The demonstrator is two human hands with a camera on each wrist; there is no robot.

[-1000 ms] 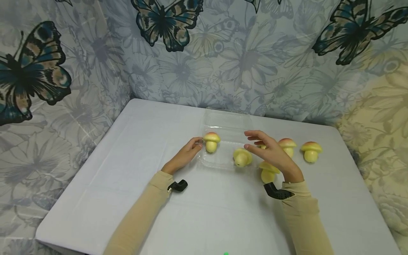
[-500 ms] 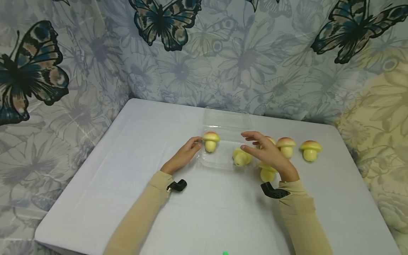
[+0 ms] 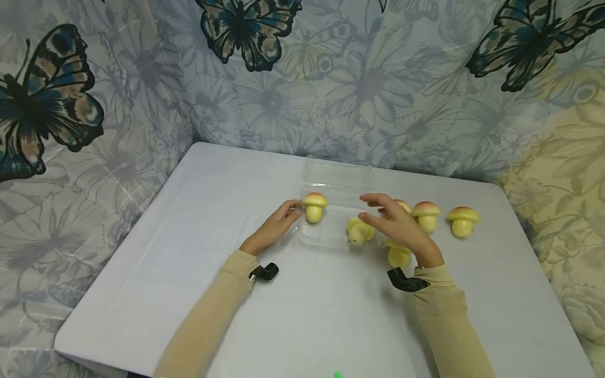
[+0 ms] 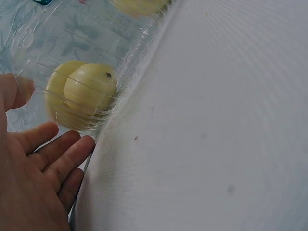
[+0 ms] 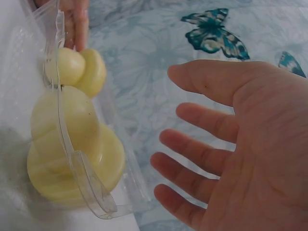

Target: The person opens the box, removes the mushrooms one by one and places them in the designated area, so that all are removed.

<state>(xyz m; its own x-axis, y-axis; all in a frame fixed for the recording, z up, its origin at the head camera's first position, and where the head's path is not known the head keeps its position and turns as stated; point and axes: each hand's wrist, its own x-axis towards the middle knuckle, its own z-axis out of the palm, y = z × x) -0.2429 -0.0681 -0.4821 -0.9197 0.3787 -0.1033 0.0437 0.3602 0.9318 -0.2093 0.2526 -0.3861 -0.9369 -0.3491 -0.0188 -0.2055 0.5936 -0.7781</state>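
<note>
A clear plastic clamshell container (image 3: 331,240) lies open towards the back of the white table. In its left part stands a toy mushroom (image 3: 314,214) with a yellow-red cap; another yellow mushroom (image 3: 356,231) is tipped over on the right. My left hand (image 3: 274,228) is at the container's left side, its fingers loosely extended beside the clear wall (image 4: 130,62); whether they touch it I cannot tell. My right hand (image 3: 399,226) hovers near the container's right side, fingers spread and nothing in them. It partly covers a mushroom (image 3: 402,205) behind it.
More toy mushrooms stand right of the container: one below my right hand (image 3: 398,256), one with a reddish cap (image 3: 427,216), one farther right (image 3: 462,221). A butterfly-print curtain (image 3: 368,94) hangs behind the white table (image 3: 165,252).
My right hand has shifted slightly left, uncovering more of the mushroom behind it. The left hand and the mushrooms stay in place; the head view has tilted a little.
</note>
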